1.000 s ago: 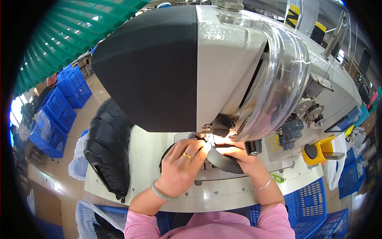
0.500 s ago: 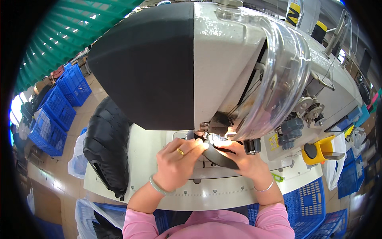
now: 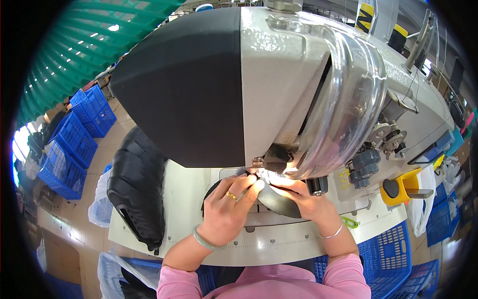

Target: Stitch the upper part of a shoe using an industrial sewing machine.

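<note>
A dark grey, curved piece of fabric (image 3: 280,202) lies under the needle area of a large sewing machine (image 3: 284,65). My left hand (image 3: 226,207), with a gold ring, pinches the fabric's near side between thumb and fingers, just left of the presser foot. On the right, my right hand (image 3: 304,198) grips the fabric's other side, its fingertips reaching under the machine head. The machine head hides part of the fingertips and the needle. A black edge of the piece shows left of my left hand.
A pile of black padded pieces (image 3: 137,189) lies at the table's left. A yellow holder (image 3: 401,188) and a green snipper-like tool (image 3: 350,222) are on the right. Blue crates (image 3: 383,249) stand below the table and along the left floor (image 3: 64,169). A green corrugated panel (image 3: 84,55) hangs upper left.
More of the fabric's black edge has come out left of my left hand, and the grey part is turned differently between my hands. Both hands keep their hold near the needle.
</note>
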The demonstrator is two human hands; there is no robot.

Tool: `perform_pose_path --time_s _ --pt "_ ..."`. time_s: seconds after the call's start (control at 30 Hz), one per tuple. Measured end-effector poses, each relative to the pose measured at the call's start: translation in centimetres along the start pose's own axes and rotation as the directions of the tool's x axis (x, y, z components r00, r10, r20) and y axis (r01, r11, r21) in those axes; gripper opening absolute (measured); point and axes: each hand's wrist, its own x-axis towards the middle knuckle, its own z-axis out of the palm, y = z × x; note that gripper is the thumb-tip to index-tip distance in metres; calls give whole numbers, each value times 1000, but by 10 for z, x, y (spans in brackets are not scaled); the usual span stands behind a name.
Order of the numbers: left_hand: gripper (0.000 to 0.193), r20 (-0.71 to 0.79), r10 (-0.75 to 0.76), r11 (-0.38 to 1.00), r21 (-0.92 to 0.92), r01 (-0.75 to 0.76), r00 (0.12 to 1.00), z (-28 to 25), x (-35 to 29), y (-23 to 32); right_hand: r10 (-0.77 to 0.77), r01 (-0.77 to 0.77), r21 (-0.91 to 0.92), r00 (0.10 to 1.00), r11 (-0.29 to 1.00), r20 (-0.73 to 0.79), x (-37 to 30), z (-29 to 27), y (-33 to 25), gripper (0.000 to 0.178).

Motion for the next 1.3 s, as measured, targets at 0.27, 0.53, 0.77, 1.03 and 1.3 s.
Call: perform_pose_path --time_s 0.27,0.53,0.77,1.03,1.3 --pt "35 -16 18 1000 22 -17 1000 0 4 -1 -63 55 -141 996 989 -56 0 0 -7 35" --pt "29 -85 -321 908 -311 281 943 10 4 -8 -1 -2 -164 1000 986 -21 0 2 -11 41" --pt "27 -135 -22 999 -32 18 991 6 2 2 50 -52 -34 997 998 -62 0 1 -17 45" --pt "28 -26 -58 998 -26 58 998 0 1 9 -11 5 -103 998 995 -54 1 2 -17 45" --pt "34 31 -81 995 -57 83 996 -3 3 10 -17 -2 -183 995 983 -103 7 6 -19 42"
